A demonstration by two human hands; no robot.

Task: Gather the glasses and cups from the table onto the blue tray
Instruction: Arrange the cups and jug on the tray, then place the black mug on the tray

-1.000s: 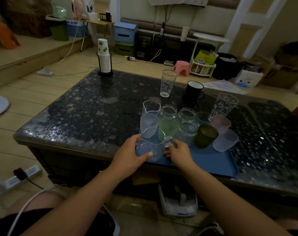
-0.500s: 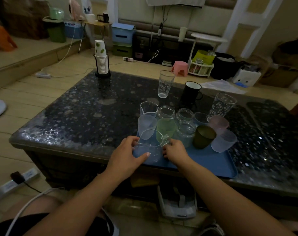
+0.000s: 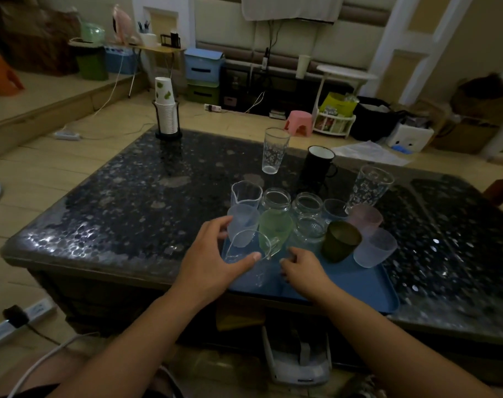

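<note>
My left hand [image 3: 213, 257] grips a clear mug [image 3: 246, 254] at the tray's [image 3: 359, 285] near left corner, thumb across its front. My right hand [image 3: 302, 271] rests just right of the mug, fingers loosely curled, holding nothing. The tray, on the counter [image 3: 129, 196], carries a crowded cluster of cups. Beyond the tray stand two patterned glasses [image 3: 274, 150] and a black mug [image 3: 317, 165].
</note>
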